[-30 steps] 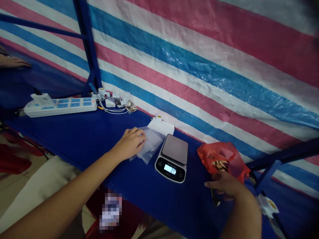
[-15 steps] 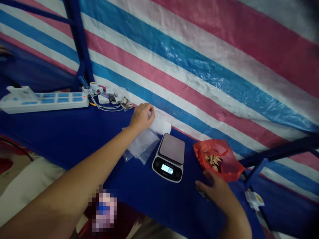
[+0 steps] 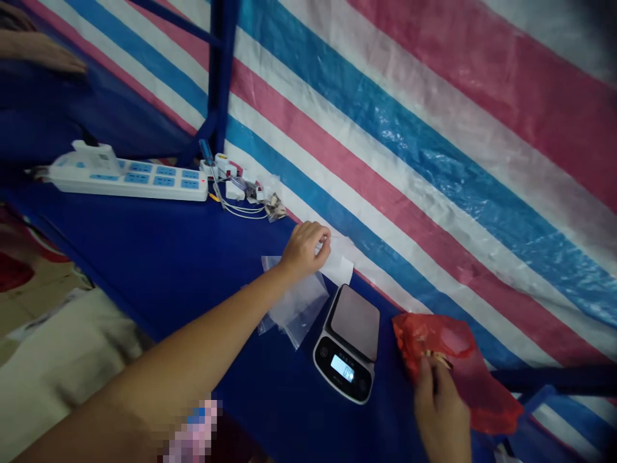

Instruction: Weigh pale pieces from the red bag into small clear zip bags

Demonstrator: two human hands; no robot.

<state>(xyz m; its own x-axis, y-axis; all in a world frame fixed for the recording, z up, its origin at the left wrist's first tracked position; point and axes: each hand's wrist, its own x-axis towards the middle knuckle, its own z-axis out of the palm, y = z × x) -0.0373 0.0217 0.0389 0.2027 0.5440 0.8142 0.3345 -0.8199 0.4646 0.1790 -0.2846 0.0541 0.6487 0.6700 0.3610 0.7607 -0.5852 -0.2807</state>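
Observation:
My left hand has its fingers curled into a pinch over a white sheet by the striped wall; whatever sits between the fingertips is too small to make out. Under that wrist lie clear zip bags. My right hand is at the mouth of a red plastic bag, thumb and fingers drawn together beside pale dried pieces; its fingertips are partly hidden. Between the hands stands a digital kitchen scale with a bare platform and lit display, whose digits are blurred.
A white power strip lies at the left, with a screwdriver, white cables and small packets beside it. A blue metal post rises behind. Another person's hand shows at the upper left.
My right hand has gone from the table beside the red bag to its opening, over the pale pieces. My left hand keeps its pinch. The view has shifted, so things sit further right.

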